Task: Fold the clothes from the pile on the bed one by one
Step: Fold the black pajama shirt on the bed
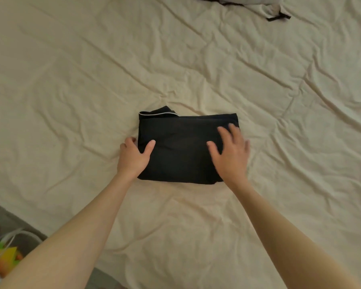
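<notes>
Our left hand (133, 156) grips the folded black garment's (181, 147) left edge; our right hand (230, 152) rests flat, fingers spread, on it.

We reach both bare forearms forward from the bottom of the view, converging toward the centre. Our left hand (133, 156) sits at the left edge of the folded black garment (181, 147): thumb laid on top of the cloth, pointing inward, the other fingers curled at the edge so that the cloth sits between thumb and fingers. Whether the fingertips go under the fold, we cannot tell. Our right hand (230, 152) lies palm down on the right part of the same garment, fingers straight and slightly spread, thumb out toward the left; it is somewhat motion-blurred. Both wrists are roughly straight, in line with the forearms.
</notes>
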### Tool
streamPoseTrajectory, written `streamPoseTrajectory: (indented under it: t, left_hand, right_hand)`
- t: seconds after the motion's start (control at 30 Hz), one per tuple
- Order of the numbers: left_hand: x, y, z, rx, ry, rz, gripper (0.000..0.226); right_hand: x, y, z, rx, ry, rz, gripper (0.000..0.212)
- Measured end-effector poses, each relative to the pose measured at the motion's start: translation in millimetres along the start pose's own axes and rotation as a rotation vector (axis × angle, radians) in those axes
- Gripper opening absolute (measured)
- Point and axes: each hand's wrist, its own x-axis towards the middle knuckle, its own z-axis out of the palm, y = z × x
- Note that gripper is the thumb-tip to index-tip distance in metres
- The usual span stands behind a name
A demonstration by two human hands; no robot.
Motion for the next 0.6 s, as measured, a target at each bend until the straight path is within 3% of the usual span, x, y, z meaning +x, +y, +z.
streamPoseTrajectory:
  t: [0.03,0.1,0.17,0.3,0.47,0.53,0.6]
  left_hand:
    - [2,0,-2,-0.066,-0.021,-0.010,0.072]
    - [2,4,-5,-0.182,-0.076,-0.042,0.069]
    - [1,9,-6,-0.283,-0.129,-0.067,0.063]
    - [-1,10,-12,-0.404,-0.186,-0.087,0.055]
    - [-8,12,-18,-0.413,-0.191,-0.068,0.050]
    - [-11,12,-21,-0.429,-0.198,-0.057,0.048]
    - [-13,10,-24,-0.451,-0.218,-0.062,0.047]
  right_hand:
    - [2,5,-8,0.115,0.058,0.191,0.058]
    - [9,21,-16,0.382,0.004,0.596,0.069]
    - [14,35,-20,0.574,-0.129,0.799,0.070]
    - [23,41,-30,0.762,-0.370,0.815,0.055]
    - [36,26,-43,0.857,-0.581,0.831,0.082]
    - [38,15,-47,0.879,-0.592,0.828,0.088]
    - [37,5,-49,0.799,-0.531,0.797,0.074]
